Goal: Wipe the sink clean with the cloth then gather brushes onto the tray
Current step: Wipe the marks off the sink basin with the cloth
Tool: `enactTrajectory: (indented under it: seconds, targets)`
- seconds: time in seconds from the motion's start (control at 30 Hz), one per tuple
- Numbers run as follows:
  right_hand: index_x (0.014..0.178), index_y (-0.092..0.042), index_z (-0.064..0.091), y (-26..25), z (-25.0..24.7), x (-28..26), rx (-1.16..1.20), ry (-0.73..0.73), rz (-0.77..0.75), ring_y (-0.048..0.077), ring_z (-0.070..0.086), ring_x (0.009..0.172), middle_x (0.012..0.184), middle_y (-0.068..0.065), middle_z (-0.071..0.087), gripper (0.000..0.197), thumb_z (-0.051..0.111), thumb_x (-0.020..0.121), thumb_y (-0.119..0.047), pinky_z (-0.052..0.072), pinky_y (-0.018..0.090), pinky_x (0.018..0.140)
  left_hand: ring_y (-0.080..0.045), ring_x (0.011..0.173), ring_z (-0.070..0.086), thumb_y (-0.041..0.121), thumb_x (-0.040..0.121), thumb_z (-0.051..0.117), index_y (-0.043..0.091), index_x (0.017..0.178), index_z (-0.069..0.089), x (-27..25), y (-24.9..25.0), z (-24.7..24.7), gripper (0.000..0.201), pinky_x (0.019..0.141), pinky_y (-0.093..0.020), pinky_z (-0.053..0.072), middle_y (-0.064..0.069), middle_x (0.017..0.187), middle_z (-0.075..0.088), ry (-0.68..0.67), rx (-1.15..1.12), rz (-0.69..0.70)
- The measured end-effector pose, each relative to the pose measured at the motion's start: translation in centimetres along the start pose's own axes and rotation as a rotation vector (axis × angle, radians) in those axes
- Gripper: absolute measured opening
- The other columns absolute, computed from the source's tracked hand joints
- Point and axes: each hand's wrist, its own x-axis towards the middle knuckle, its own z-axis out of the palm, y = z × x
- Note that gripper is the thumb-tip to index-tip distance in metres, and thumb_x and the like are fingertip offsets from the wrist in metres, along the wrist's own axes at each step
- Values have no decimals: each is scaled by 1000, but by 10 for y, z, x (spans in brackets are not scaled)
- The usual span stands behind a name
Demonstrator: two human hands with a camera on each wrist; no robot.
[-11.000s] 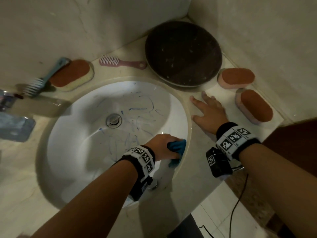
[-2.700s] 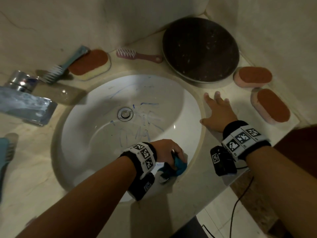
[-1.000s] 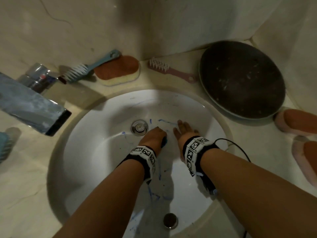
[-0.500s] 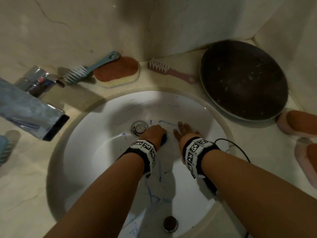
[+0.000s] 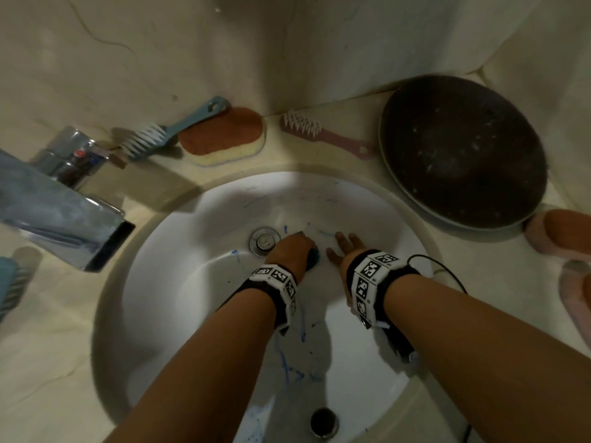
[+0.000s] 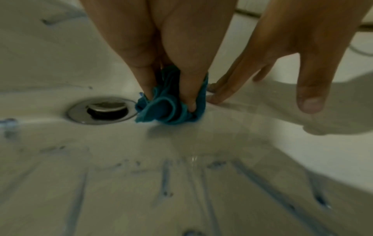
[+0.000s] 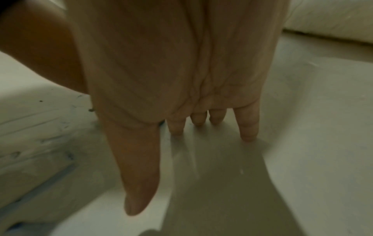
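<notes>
A white sink (image 5: pixel 192 282) carries blue streaks across its bowl. My left hand (image 5: pixel 297 243) grips a bunched teal cloth (image 5: pixel 315 257) and presses it on the bowl just right of the drain (image 5: pixel 263 243); the left wrist view shows the cloth (image 6: pixel 171 110) pinched between thumb and fingers. To its right, my right hand (image 5: pixel 347 244) lies flat on the bowl with fingers (image 7: pixel 247 124) straight. A dark round tray (image 5: pixel 460 164) sits at the back right. A blue brush (image 5: pixel 172 131) and a pink brush (image 5: pixel 319 132) lie behind the sink.
A chrome faucet (image 5: pixel 57 203) juts over the sink's left side. Orange sponges lie behind the sink (image 5: pixel 224 135) and at the right edge (image 5: pixel 563 235). Another blue brush (image 5: pixel 9 282) shows at the far left. Walls close in behind the counter.
My right hand has left the counter and now lies inside the bowl. My left hand carried the cloth from the near rim up to the drain; over the last second both barely moved.
</notes>
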Motion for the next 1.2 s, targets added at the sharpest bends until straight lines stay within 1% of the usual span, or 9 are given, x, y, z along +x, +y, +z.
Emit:
enactTrajectory:
  seconds: [0.23,0.43,0.53,0.63,0.7,0.8,1.0,1.13,1.2]
  targets:
    - [149,-28,-11,2,-2,3,48,-6,-34,29,-20,144,154,4,-28,90,54,89,-45,4,57,117,-25,127,47,9,95,48,6,131,51,7,8,-10,35,107,-29,32,-14,138,47,116,-61,-31]
    - [148,-31,-11,0,-1,7,41,4,-13,30,-20,144,154,3,-28,89,54,90,-44,5,56,117,-29,124,49,23,99,42,7,133,51,-10,15,4,38,103,-31,37,-14,138,48,-59,31,-6]
    - [149,-31,-10,0,-6,2,21,22,-17,30,-19,144,155,3,-27,86,52,91,-43,4,55,117,-28,131,41,21,98,45,8,139,43,-20,13,2,43,108,-28,29,-14,145,42,-107,39,43]
    - [148,-36,-8,2,-8,5,29,26,11,28,-14,146,155,0,-25,96,63,83,-40,5,49,117,-24,143,22,20,94,54,17,147,29,-36,5,-5,59,114,-25,14,-9,156,21,-41,-53,124]
    - [148,-38,-5,0,-10,1,47,87,27,27,-1,147,158,-1,-17,105,71,76,-41,13,43,118,-24,146,14,19,93,56,20,150,20,-50,-6,-11,67,117,-30,12,-6,159,11,38,-73,85]
    - [150,-21,5,-13,-23,-16,158,165,-63,26,16,145,159,7,6,81,59,91,-29,19,33,117,-24,145,12,27,91,59,18,150,15,-68,-30,-18,75,119,-39,15,-7,159,9,96,12,-85]
    - [150,-16,18,-41,-34,-22,204,230,-145,26,18,145,158,9,13,58,45,97,-17,16,33,119,-27,146,-13,46,76,72,21,150,-14,-80,-55,-12,116,119,-49,-1,-6,157,-20,-142,73,-333]
    - [144,-12,35,-60,-28,-21,182,237,-165,28,33,138,151,12,33,50,46,95,-13,28,34,114,-29,145,-18,50,69,77,19,149,-17,-80,-67,-2,127,117,-52,-3,-9,155,-26,-196,87,-386]
    - [147,-8,26,-65,-28,-18,128,161,-197,29,26,141,155,13,23,53,44,97,-14,21,33,115,-30,145,-19,47,70,77,17,149,-17,-81,-69,-1,126,117,-52,-3,-9,155,-27,-215,117,-389]
